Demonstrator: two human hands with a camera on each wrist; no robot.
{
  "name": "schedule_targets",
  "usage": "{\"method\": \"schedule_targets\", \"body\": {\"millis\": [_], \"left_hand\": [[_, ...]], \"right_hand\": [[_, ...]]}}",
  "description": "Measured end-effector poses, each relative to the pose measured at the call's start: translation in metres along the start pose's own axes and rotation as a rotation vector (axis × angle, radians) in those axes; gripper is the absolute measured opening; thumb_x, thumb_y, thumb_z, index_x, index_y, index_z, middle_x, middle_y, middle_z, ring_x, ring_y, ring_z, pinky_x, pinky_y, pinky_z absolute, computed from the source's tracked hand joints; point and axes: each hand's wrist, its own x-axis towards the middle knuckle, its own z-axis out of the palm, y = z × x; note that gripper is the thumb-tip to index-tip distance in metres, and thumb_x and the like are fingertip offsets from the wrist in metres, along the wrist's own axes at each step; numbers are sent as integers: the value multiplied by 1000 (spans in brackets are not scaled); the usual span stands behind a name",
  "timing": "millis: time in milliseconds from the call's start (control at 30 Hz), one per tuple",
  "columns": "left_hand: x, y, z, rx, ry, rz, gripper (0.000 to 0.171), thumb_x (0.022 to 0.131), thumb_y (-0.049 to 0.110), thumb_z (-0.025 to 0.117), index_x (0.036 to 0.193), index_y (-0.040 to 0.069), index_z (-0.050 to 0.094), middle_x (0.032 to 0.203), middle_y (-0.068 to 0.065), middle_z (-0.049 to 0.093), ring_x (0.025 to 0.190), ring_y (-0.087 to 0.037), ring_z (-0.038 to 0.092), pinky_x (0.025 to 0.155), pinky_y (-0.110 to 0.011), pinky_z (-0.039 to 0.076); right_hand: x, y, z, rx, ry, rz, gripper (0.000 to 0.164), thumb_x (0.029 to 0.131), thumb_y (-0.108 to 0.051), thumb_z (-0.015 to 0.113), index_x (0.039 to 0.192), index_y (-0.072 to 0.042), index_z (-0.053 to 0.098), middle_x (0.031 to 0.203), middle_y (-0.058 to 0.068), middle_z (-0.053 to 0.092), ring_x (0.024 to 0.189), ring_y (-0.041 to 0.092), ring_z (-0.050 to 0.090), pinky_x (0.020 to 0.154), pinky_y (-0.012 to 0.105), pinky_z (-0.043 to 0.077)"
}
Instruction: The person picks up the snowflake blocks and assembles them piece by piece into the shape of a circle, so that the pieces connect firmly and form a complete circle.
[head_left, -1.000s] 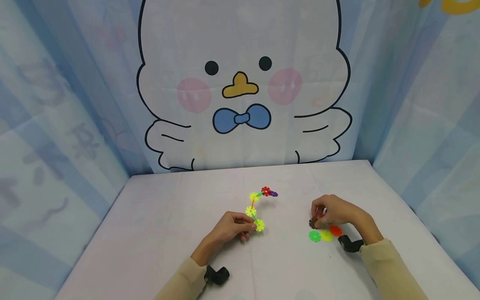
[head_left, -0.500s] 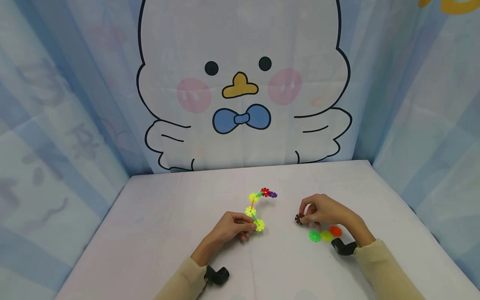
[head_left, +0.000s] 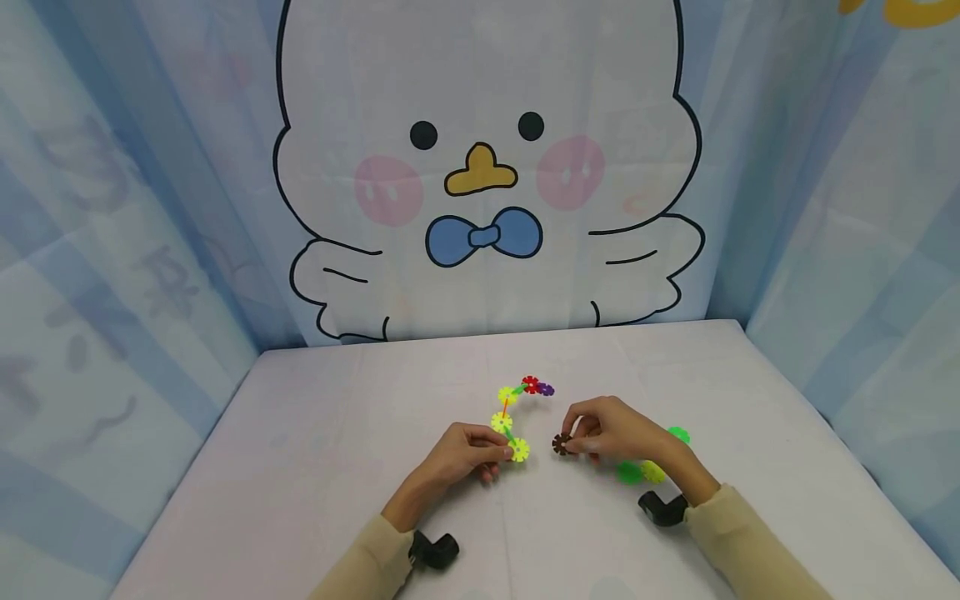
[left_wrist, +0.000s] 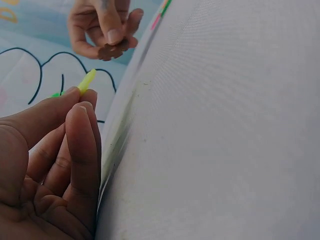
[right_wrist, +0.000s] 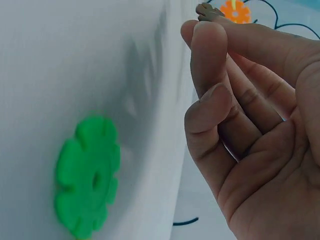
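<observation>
In the head view my left hand pinches the near end of a chain of slotted plastic snowflake discs, at a yellow disc. The chain runs back through yellow, orange and green pieces to a red disc and a purple disc. Just right of the chain, my right hand pinches a brown snowflake disc between thumb and fingers. A gap separates the brown disc from the yellow one. Seen from the left wrist, the yellow disc is edge-on, with the brown disc beyond it.
Loose discs lie by my right forearm: a green disc, a yellow-green disc and another green disc farther back. A green disc also shows large in the right wrist view. A printed curtain stands behind the white table.
My right hand has carried the brown disc leftward from the loose discs toward the chain. The orange loose disc is now hidden by the forearm, and a green one shows. My left hand stays put.
</observation>
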Motion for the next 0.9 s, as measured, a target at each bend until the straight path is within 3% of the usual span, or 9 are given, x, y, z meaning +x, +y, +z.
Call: {"method": "schedule_targets", "body": {"millis": [467,900], "left_hand": [[0,0,1,-24,0,13,21,94,10,80,109,-4,77,82,-3,78,61,-7,63,59,-21,55],[1,1,1,-14,3,-4,22,94,14,80,109,-3,77,77,0,75,61,-7,62,60,-21,55]], "right_hand": [[9,-17,23,32,24,-48,10,96,-17,79,100,-12,71,80,7,78,59,20,68,60,22,49],[9,-20,27,-20,45,-78,9,96,-15,78,99,-12,70,87,4,82,60,13,71,67,21,54]]}}
